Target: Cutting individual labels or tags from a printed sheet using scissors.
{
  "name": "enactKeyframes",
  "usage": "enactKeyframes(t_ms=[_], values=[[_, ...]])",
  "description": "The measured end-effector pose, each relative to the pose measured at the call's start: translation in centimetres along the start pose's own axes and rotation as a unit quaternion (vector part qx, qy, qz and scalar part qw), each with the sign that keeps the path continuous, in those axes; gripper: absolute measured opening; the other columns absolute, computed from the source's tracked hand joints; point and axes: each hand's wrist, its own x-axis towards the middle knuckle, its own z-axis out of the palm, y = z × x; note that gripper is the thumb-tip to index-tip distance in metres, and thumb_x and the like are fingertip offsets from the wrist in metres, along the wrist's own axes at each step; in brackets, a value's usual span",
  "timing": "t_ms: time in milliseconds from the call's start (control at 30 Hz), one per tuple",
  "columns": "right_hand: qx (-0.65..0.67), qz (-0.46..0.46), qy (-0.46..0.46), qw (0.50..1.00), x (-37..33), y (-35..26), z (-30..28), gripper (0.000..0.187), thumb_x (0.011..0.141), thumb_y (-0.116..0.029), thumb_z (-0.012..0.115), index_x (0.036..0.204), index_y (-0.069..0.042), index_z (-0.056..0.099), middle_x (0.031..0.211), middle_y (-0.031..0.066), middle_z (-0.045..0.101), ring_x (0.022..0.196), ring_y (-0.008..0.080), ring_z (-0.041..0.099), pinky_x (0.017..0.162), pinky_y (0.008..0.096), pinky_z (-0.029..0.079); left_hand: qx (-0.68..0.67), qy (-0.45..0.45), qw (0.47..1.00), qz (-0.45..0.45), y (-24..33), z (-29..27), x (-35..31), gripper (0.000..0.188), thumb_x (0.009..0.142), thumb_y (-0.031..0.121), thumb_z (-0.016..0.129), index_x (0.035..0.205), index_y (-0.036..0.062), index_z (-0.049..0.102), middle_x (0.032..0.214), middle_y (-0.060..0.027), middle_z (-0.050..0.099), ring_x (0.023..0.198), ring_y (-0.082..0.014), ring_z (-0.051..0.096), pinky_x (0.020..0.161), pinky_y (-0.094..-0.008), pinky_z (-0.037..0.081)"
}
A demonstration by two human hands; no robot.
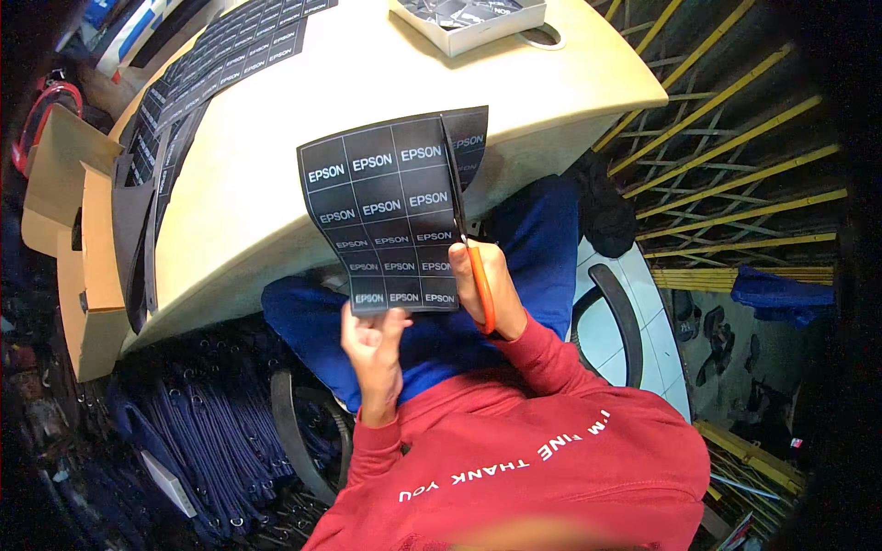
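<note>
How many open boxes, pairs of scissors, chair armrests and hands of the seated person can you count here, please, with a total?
Open boxes: 2, a white box and a brown cardboard box
Scissors: 1 pair
Chair armrests: 2, the left armrest and right armrest
Hands: 2, left hand and right hand
Total: 7

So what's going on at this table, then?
A person in a red top is working on a black sheet printed with a grid of labels. The left hand holds its lower edge, while the right hand grips orange-handled scissors, their blades running lengthwise near the sheet's right side. More black sheets lie on the left of the pale table; a white box at its far side holds black pieces.
</note>
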Motion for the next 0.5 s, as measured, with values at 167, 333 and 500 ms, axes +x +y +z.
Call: enactKeyframes(t_ms=[167, 333, 500], values=[[0.001, -0.001, -0.014, 1.000, 0.3, 0.6, -0.1, 0.056, 0.093, -0.048, 0.048, 0.064, -0.001, 0.046, 0.053, 0.0035, 0.035, 0.055, 0.0101, 0.033, 0.047, 0.0313, 0.033, 0.164, 0.178, 0.950, 0.196, 3.5, -1.6, 0.7, 0.060, 0.083, 0.002, 0.064, 0.133, 0.0055, 0.032, 0.108, -0.0077, 0.050, 0.103, -0.0160, 0.048, 0.091, -0.0302, 0.039], [0.013, -0.015, 0.009, 1.000, 0.6, 1.6, -0.2, 0.055, 0.093, -0.047, 0.050, 0.065, 0.001, 0.048, 0.052, 0.0064, 0.036, 0.054, 0.0107, 0.034, 0.048, 0.0318, 0.035, 0.350, -0.056, 0.830, 0.430, 11.4, 2.5, 5.6, 0.066, 0.071, 0.002, 0.075, 0.129, 0.0027, 0.043, 0.125, -0.0134, 0.049, 0.114, -0.0232, 0.049, 0.098, -0.0355, 0.038], [0.020, -0.010, -0.010, 1.000, 0.7, 1.1, 0.0, 0.054, 0.093, -0.045, 0.050, 0.067, 0.002, 0.050, 0.051, 0.0096, 0.039, 0.052, 0.0132, 0.035, 0.048, 0.0330, 0.036, 0.504, -0.365, 0.686, 0.377, 18.0, 8.6, 12.7, 0.062, 0.062, 0.001, 0.077, 0.120, 0.0121, 0.059, 0.119, -0.0152, 0.054, 0.110, -0.0308, 0.053, 0.095, -0.0378, 0.043]])
